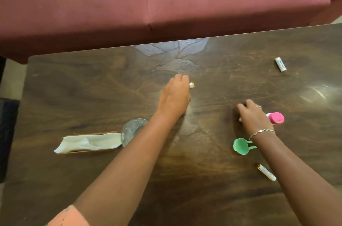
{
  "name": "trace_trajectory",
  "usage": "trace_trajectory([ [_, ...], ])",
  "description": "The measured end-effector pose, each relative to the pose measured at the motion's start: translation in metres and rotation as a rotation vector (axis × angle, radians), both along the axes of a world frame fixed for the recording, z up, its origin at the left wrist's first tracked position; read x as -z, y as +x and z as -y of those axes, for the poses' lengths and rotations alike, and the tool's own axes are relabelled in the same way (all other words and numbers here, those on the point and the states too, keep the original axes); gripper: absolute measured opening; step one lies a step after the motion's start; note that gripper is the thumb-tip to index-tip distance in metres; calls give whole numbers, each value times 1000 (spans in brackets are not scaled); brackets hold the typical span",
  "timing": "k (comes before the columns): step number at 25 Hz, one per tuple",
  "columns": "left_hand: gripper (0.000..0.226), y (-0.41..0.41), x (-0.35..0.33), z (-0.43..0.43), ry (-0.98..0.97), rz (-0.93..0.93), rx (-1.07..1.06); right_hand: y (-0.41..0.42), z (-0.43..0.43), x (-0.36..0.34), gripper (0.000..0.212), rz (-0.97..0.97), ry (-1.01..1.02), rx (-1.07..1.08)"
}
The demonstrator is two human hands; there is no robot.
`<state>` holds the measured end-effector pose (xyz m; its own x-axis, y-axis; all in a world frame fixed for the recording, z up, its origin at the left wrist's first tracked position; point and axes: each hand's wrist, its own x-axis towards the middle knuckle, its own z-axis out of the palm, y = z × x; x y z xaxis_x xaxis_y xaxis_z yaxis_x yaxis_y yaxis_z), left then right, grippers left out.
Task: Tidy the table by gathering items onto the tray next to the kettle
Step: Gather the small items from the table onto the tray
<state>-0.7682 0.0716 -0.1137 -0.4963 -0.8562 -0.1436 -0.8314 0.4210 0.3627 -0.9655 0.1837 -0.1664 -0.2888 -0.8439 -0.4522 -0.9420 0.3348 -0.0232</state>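
Observation:
My left hand (175,96) reaches to the middle of the dark wooden table (92,85) with its fingers curled round a small white battery (192,85); only the battery's tip shows. My right hand (253,116) lies curled over a small bottle with a pink cap (276,118). A white end pokes out on its left side. A second white battery (280,64) lies at the far right. A third battery (266,172) lies near my right forearm. A green plastic scoop (241,146) sits beside my right wrist. No tray or kettle is in view.
A clear drinking glass (131,130) stands under my left forearm. Beside it lies a wooden holder with white tissue (88,142). A dark red sofa (148,3) runs along the table's far edge.

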Motion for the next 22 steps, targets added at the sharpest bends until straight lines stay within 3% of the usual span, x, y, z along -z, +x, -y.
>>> trace_trajectory([
  [4, 7, 83, -30, 0, -242, -118, 84, 2, -3, -4, 16, -90, -6, -33],
  [10, 14, 265, -44, -1, -399, 71, 89, 66, 21, -29, 16, -61, -276, 42],
  [16, 25, 420, -55, -8, -359, 260, -20, 228, 100, -67, 12, 104, -555, -194],
  [22, 17, 533, -52, -7, -355, 293, -215, 393, 144, -105, 10, 332, -570, -422],
])
